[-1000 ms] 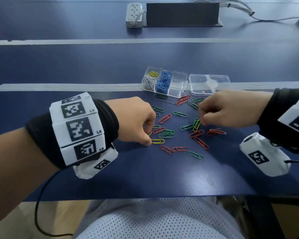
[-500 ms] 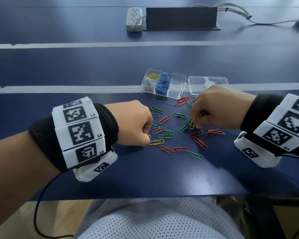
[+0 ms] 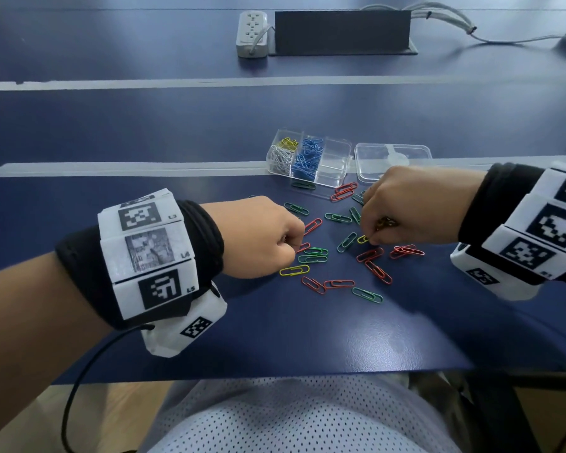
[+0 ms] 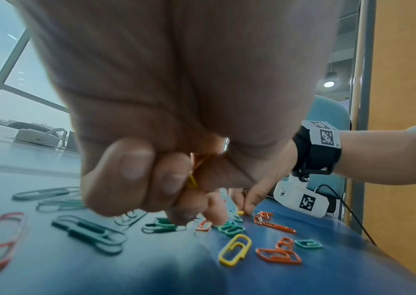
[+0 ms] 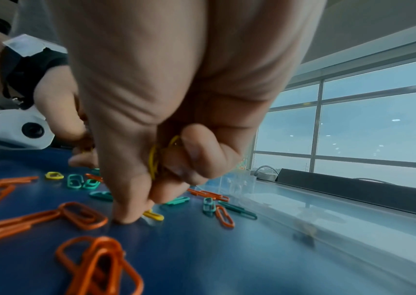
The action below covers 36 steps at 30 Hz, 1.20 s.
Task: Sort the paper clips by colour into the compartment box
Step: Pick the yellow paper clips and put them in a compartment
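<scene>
The left hand (image 3: 262, 235) is curled into a fist low over the blue counter (image 3: 307, 335), its fingers closed round a few collected paper clips: the left wrist view shows yellow and orange wire (image 4: 193, 173) pinched between the curled fingers and the palm. Its knuckles sit at the left side of the scatter of loose paper clips (image 3: 337, 250), which lies on the counter between the two hands, toward the far edge of the near counter section. A single yellow clip (image 3: 294, 270) lies flat just beside this hand, on the side nearer the counter's front edge.

The right hand (image 3: 412, 207) is also curled, holding a small bunch of yellow clips (image 5: 155, 157) in the bent fingers, while its thumb and fingertip reach down to the counter and touch another yellow clip (image 5: 153, 215) lying there. Orange and green clips lie around that fingertip, some touching each other.

The compartment box (image 3: 309, 158) stands open beyond the scatter, on the pale strip at the far edge of the near counter section, well apart from the left hand and near the right one. Its compartments hold white, yellow and blue clips; the rightmost looks empty. The clear lid (image 3: 392, 160) lies just beside it, behind the right hand.
</scene>
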Motion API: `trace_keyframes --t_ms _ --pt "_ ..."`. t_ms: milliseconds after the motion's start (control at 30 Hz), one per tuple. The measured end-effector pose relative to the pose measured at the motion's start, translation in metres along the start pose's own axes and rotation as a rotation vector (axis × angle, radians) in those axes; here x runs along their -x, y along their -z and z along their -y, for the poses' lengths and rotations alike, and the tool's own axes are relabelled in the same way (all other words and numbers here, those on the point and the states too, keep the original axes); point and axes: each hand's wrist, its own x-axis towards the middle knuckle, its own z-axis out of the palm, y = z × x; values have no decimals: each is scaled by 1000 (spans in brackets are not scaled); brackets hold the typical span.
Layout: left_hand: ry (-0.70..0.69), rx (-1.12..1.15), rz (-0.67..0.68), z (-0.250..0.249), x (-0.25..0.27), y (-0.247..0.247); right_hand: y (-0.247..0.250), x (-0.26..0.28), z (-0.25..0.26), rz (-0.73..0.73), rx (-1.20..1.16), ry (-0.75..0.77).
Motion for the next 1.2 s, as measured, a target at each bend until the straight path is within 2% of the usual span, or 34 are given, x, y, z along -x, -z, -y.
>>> trace_keyframes --t_ms 233,400,600,733,867,967,1100,1200 --pt "49 -26 20 -2 -1 -3 3 -1 2 14 -111 -46" --pt "-12 -103 -3 0 -3 -4 20 -8 -3 -48 -352 -195" --pt "-30 -109 -21 -5 -3 -3 49 -52 -19 -214 -482 -345" --pt "-3 -83 -35 -2 -1 -3 67 -95 -21 -253 -395 -385" --pt "106 14 -35 3 -2 10 77 -133 -27 -172 -304 -394" --pt "172 89 -120 12 -11 30 79 -149 -33 -103 -305 -374" --pt "253 40 -239 32 -29 55 83 -156 -33 -33 -357 -363" --pt "271 -23 -297 43 -43 65 84 -156 -31 -52 -460 -404"
